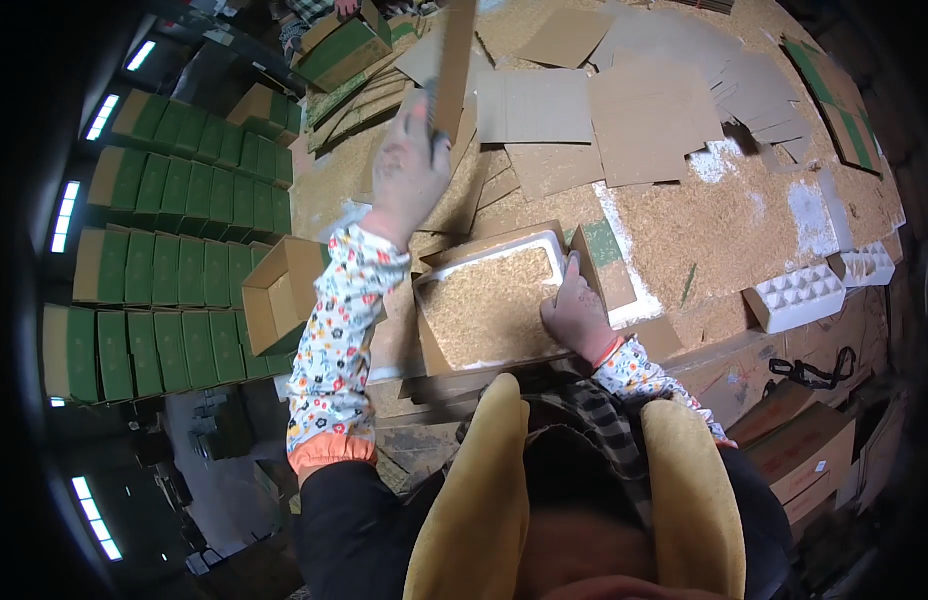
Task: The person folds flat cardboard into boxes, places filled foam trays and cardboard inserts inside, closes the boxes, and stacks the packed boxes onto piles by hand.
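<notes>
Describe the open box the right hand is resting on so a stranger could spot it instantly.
On the sawdust-strewn table, look at the near edge just in front of the person. There sits the open box under the right hand: white-rimmed and filled level with sawdust, unlike the empty brown carton to its left.

I see my left hand [409,165] raised over the surface [744,215], gripping a long cardboard strip [452,65]. My right hand [576,312] rests on the right rim of a white foam tray [489,305] filled with sawdust, near the surface's front edge.
</notes>
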A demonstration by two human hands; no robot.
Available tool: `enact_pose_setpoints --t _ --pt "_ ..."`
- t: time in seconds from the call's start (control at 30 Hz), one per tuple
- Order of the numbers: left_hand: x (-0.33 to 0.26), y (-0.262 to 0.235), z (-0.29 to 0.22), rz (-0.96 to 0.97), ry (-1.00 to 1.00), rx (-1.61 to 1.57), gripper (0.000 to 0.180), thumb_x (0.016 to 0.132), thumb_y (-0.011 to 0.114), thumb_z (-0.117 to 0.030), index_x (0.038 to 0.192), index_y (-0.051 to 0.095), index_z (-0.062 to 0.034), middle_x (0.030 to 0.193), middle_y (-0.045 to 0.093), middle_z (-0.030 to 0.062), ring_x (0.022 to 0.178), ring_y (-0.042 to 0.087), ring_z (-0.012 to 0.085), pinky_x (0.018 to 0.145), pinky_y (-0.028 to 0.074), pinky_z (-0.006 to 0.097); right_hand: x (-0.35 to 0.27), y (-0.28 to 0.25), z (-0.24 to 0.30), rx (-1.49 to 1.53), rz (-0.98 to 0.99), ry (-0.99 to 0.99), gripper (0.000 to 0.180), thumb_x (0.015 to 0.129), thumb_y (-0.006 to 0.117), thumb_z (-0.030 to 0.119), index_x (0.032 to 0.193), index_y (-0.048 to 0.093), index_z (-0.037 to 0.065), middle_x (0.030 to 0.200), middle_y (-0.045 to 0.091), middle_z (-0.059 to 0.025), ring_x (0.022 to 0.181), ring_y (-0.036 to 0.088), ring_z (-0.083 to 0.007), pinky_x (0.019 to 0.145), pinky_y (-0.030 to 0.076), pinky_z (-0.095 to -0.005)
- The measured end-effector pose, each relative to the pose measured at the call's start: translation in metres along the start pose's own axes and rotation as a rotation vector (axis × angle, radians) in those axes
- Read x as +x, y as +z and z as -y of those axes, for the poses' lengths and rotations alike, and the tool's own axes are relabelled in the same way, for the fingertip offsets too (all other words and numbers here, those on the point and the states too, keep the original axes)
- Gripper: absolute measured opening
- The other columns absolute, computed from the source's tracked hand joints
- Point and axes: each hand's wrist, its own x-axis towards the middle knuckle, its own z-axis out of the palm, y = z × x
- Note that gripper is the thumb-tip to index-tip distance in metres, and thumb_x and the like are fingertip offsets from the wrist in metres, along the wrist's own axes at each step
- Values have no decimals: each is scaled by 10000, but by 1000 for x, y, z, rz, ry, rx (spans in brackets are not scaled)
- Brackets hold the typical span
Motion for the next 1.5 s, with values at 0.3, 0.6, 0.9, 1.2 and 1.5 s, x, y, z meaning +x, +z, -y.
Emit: enact_pose_setpoints --t 0.3,0.6,0.9,1.2,1.5 --pt "-239 66 14 453 401 64 529 782 567 -191 1304 556 -276 1079 495 154 902 581 300 772 467 431 -40 8 1 806 -353 -285 539 869 505 50 1380 373 -60 1279 522 -257 1211 518 -337 1028 395 -361" --pt "-228 52 16 863 128 -156 754 767 673 -461 1411 406 -171 1407 346 198 1311 343 394 1060 294 554 -15 23 57 -711 61 -313 889 735 744 381 1461 292 138 1440 307 -243 1325 273 -494 1026 327 -573" --pt "-232 120 -18 674 -122 388 1032 769 682 -521 1503 133 -46 1547 41 257 1384 98 532 974 206 767 14 52 34 -1123 -72 -601 449 871 509 167 1300 489 37 1242 461 -284 1102 467 -440 842 456 -528" --pt "-196 88 22 450 -79 187 1052 661 705 -641 1456 295 -86 1421 329 219 1344 267 413 1061 110 693 40 -4 58 -895 223 -629 902 684 779 332 1425 351 44 1358 416 -230 1283 372 -399 1072 256 -552" --pt "-189 123 29 811 -132 139 1120 612 722 -669 1472 269 -114 1449 288 212 1361 237 411 1017 169 734 89 47 37 -993 462 -312 935 575 879 335 1360 423 112 1342 494 -150 1265 460 -329 985 406 -518"
